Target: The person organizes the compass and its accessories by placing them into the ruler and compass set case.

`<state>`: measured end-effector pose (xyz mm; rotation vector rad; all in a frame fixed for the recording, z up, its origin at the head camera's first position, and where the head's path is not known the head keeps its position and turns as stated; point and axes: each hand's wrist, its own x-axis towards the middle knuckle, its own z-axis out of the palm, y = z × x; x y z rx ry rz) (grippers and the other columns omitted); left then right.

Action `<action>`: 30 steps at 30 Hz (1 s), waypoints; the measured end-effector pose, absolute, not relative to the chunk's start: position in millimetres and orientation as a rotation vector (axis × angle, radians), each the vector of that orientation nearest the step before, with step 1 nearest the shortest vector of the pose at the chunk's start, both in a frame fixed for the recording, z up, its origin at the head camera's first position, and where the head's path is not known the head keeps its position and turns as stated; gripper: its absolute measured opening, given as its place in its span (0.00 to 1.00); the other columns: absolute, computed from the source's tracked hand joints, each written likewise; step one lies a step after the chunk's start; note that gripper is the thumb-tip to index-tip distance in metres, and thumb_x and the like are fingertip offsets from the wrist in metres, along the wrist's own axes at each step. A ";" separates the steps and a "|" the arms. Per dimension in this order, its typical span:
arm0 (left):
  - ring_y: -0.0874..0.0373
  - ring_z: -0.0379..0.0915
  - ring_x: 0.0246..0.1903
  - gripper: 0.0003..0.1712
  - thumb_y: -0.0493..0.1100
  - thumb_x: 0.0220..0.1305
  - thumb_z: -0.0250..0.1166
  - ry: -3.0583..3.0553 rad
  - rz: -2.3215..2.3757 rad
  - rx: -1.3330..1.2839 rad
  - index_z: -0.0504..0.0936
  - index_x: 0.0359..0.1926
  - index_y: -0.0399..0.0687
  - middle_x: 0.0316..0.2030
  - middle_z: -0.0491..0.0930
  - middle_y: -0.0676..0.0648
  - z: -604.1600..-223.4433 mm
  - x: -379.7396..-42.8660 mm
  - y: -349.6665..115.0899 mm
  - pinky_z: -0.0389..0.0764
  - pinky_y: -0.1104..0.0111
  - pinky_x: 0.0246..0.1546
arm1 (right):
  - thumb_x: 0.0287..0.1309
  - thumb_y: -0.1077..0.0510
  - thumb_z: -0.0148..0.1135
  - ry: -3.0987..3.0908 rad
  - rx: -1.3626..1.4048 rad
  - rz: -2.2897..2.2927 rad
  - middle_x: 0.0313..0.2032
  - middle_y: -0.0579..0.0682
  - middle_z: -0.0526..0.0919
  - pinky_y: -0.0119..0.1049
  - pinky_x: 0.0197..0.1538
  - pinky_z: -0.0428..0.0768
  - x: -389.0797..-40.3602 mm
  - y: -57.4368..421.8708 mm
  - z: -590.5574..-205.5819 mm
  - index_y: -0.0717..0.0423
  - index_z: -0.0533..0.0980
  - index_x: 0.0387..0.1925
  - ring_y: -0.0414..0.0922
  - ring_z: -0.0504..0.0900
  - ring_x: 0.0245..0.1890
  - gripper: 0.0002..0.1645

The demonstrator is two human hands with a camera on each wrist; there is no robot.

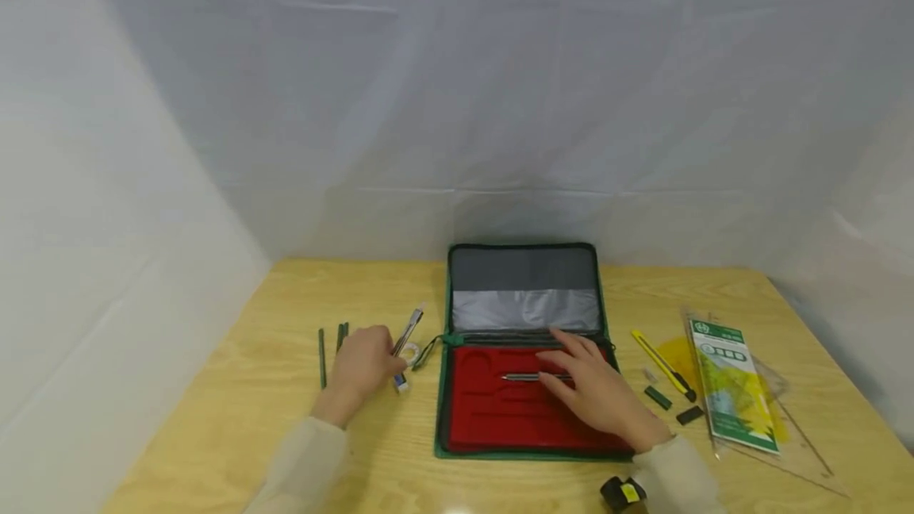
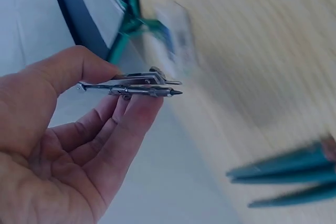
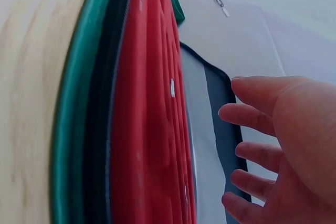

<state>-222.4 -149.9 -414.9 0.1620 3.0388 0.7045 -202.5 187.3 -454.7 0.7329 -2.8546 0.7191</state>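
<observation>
My left hand (image 1: 360, 365) pinches a metal drawing compass (image 2: 139, 92) between thumb and fingers, its legs folded together. Beneath it on the table lie a white-and-blue eraser (image 1: 401, 385) and a white ring (image 1: 412, 350), partly hidden. An unzipped green case (image 1: 439, 419) with a red moulded tray (image 1: 493, 433) stands in the middle, its lid raised. My right hand (image 1: 596, 389) hovers with spread fingers over the tray, holding nothing in the right wrist view. Near its fingertips a slim metal instrument (image 1: 520, 377) lies in the tray; the hand hides its right end.
Several dark green pencils (image 1: 322, 359) lie left of my left hand. At right are a yellow utility knife (image 1: 658, 359), a green block (image 1: 658, 397), a black block (image 1: 689, 416), and a green-and-white packet (image 1: 735, 387) over clear set squares (image 1: 807, 458).
</observation>
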 end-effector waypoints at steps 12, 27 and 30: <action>0.59 0.58 0.14 0.13 0.36 0.45 0.67 3.103 0.591 0.430 0.69 0.17 0.47 0.13 0.64 0.54 -411.8 -228.9 -106.3 0.60 0.68 0.14 | 0.66 0.47 0.57 -2.863 0.628 0.748 0.68 0.59 0.60 0.61 0.58 0.65 -200.2 211.4 -456.7 0.54 0.76 0.57 0.61 0.59 0.65 0.23; 0.56 0.64 0.14 0.17 0.38 0.38 0.69 3.156 0.452 0.798 0.66 0.11 0.51 0.12 0.64 0.54 -410.5 -229.5 -50.8 0.65 0.63 0.13 | 0.66 0.46 0.56 -2.872 0.492 0.696 0.67 0.61 0.61 0.61 0.59 0.64 -191.9 241.9 -464.0 0.54 0.76 0.56 0.62 0.59 0.65 0.23; 0.54 0.67 0.15 0.18 0.40 0.39 0.71 3.134 0.388 0.821 0.67 0.13 0.52 0.13 0.66 0.55 -412.7 -228.9 -39.6 0.67 0.62 0.14 | 0.66 0.46 0.56 -2.866 0.485 0.701 0.67 0.62 0.61 0.62 0.59 0.63 -189.3 246.5 -465.3 0.55 0.76 0.56 0.63 0.59 0.65 0.24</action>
